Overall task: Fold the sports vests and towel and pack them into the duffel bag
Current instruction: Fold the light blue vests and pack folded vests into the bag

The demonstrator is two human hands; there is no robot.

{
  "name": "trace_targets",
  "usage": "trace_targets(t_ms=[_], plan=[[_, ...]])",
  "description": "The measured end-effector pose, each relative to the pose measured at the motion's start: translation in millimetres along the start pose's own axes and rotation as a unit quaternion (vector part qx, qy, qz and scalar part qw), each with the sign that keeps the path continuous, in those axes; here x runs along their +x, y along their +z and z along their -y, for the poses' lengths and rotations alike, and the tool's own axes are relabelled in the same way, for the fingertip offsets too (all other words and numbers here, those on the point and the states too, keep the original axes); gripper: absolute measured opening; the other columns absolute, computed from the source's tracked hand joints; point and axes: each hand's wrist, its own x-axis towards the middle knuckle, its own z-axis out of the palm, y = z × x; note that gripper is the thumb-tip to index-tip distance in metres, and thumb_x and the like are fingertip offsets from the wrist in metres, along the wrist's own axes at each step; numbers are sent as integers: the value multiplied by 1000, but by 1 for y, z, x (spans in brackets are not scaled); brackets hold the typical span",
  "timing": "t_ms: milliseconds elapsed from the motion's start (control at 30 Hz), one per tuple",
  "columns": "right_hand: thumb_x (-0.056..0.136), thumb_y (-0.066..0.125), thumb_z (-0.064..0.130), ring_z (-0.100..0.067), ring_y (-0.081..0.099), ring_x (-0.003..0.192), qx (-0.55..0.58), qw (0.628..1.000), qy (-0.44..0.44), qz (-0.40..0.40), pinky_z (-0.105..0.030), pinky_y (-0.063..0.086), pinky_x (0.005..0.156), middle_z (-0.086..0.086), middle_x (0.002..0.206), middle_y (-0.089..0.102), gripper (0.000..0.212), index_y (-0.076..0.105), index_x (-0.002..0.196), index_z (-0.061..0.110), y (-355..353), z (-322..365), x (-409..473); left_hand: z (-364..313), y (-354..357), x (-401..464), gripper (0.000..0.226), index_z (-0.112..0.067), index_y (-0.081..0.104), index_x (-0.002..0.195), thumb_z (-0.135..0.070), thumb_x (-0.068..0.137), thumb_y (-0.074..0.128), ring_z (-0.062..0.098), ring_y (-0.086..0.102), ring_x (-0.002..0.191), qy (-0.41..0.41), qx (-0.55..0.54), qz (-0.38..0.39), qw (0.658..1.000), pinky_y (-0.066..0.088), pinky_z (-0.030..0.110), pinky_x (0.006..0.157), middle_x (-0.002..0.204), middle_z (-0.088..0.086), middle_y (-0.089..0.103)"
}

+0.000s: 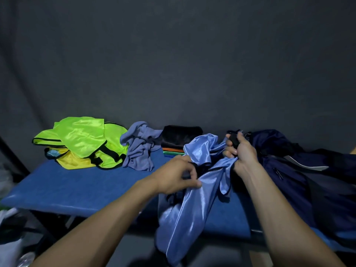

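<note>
While both hands work the blue vest at the middle of the view, the scene reads as follows.

Bench [77, 185]: blue padded top, spanning from 9 o'clock to 4 o'clock, bearing all the fabric.

Duffel bag [308, 170]: dark navy, slumped at 3 o'clock on the bench; whether anything lies inside cannot be told.

Blue vest [185, 209]: shiny light blue with black edging, bunched and unfolded, at 6 o'clock, its lower part hanging over the bench's near edge.

Neon vests [81, 139]: green and yellow, black-trimmed, heaped loosely at 10 o'clock.

Towel [138, 149]: grey-blue, crumpled, at 11 o'clock just beside the neon heap.

Folded stack [179, 139]: dark cloth over orange and green layers, at 12 o'clock behind the blue vest.

Left hand [177, 176]: fingers curled, thumb and fingertips pinching the blue vest's black-edged rim.

Right hand [240, 151]: fist closed round the vest's upper fabric and a black strap.
</note>
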Motion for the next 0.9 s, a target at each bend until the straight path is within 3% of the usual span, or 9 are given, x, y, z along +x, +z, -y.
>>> trace_targets(t_ms=[133,200,333,367,467,567,700,800,900], plan=[[102,55,45,-10,38,39,-276,961,16,17,-20,33,38,-5,61,53,41,63,85,9,-11,10,-12,-7,-32,-13,20,-15,73,83,-33,90,77,2,47,62,-31,-141,-55,988,37,16,63,81,-13,54],[88,68,59,-19,62,65,-435,899,41,30,-29,52,64,-7,80,68,53,70,98,7,-9,14,-25,-8,-41,-18,23,-9,71,86,-31,94,72,0,44,61,-38,-181,-57,981,36,16,62,79,-13,58],[82,63,75,-33,64,109,-803,585,-107,-30,-36,50,82,-10,116,66,61,60,99,16,1,16,-53,-8,-47,-22,25,-7,68,86,-31,96,67,-6,48,64,-59,-229,-100,967,38,11,68,74,-17,59],[83,60,74,-30,65,107,-794,575,-197,-20,-38,50,82,-5,111,67,57,60,96,19,7,14,-59,-9,-48,-22,27,-7,68,87,-32,95,68,-5,48,65,-57,-227,-103,967,37,12,67,74,-15,60],[88,52,75,-9,62,83,-602,739,-201,225,-33,47,78,2,87,68,56,69,93,21,28,4,-77,-15,-49,-22,24,-8,69,85,-30,93,70,-5,50,66,-38,-228,-106,967,38,11,68,74,-16,62],[88,55,75,-14,41,66,-531,758,-128,355,-35,33,65,-4,68,45,63,71,85,14,34,-6,-86,-15,-47,-21,19,-3,69,86,-20,94,71,-6,51,66,-29,-218,-112,969,39,11,68,73,-15,64],[97,68,35,-12,38,67,-475,780,-195,358,-34,28,63,-1,70,42,47,59,81,-8,27,4,-81,-11,-53,-26,11,-8,73,96,-18,97,69,0,62,90,-28,-236,-153,959,43,12,83,92,-9,72],[95,71,22,-3,55,74,-481,788,-252,291,-28,41,71,12,76,63,17,73,86,8,21,8,-72,-9,-70,-31,15,-21,73,107,-18,92,74,9,62,111,-14,-324,-230,918,45,25,100,112,-7,71],[93,73,16,-6,69,85,-496,794,-273,221,-27,50,81,11,87,75,7,77,90,20,16,13,-67,-10,-83,-33,39,-21,68,117,-13,81,81,16,60,107,5,-439,-269,857,46,37,100,116,0,68]])
